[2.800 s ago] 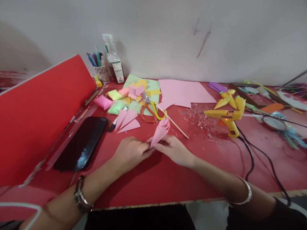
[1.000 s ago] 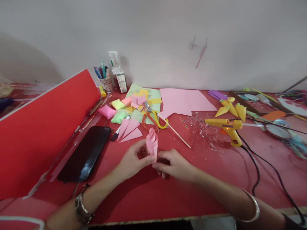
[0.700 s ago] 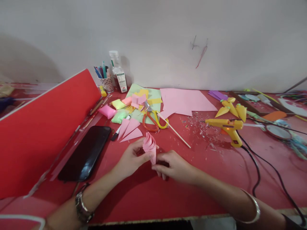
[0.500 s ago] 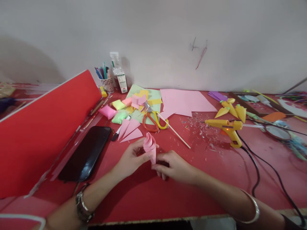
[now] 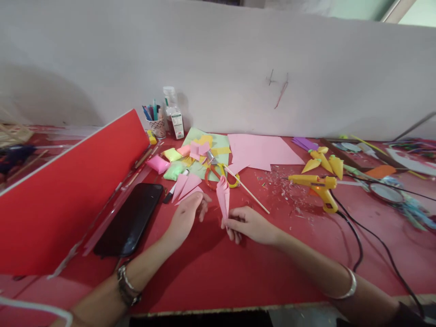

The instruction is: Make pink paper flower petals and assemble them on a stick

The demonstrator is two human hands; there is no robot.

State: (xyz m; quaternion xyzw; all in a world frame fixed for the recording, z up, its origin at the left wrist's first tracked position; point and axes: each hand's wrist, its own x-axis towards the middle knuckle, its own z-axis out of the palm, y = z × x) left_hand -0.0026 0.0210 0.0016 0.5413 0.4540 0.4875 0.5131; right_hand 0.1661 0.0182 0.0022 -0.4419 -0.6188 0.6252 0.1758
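Observation:
A pink paper cone flower (image 5: pixel 223 196), layered and flared at its top, stands upright between my hands. My right hand (image 5: pixel 248 223) pinches its pointed lower end between thumb and fingers. Apart from the flower, my left hand (image 5: pixel 189 214) hovers to its left, fingers loosely curled with nothing in them. Just beyond that hand lie several pink paper cones (image 5: pixel 185 185), flattened, beside a black-and-white marker (image 5: pixel 170 194). Behind the flower are scissors (image 5: pixel 233 181) with orange and yellow handles, partly covered, and a thin wooden stick (image 5: pixel 250 193).
A yellow glue gun (image 5: pixel 315 185) with its cord rests at right, near yellow paper cones (image 5: pixel 320 161). Pink sheets (image 5: pixel 259 150) lie at the back. A phone (image 5: pixel 129 220) and a large red board (image 5: pixel 78 195) are at left; a bottle (image 5: pixel 175 118) stands by the wall.
My left hand has let go of the paper flower and moved left. My right hand keeps hold of its tip, now slightly farther forward. The view has tilted up a little.

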